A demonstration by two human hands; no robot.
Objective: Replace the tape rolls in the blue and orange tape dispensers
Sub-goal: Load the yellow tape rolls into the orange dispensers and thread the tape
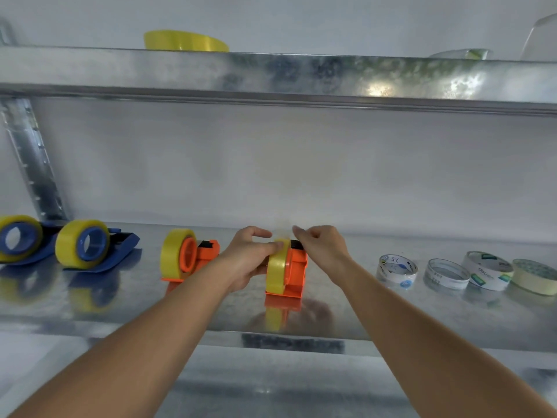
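Left grip (251,257) curled, right grip (321,247) pinching, forearms outstretched.

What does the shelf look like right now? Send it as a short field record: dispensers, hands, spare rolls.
blue dispensers: two at far left and, each with a yellow roll
orange dispenser, left: yellow roll mounted, untouched
orange dispenser, centre: yellow roll mounted
left hand: grips that roll, thumb on top
right hand: pinches a clear tape end above the cutter; blurred
used cores: four at right on the shelf
upper shelf: one yellow roll
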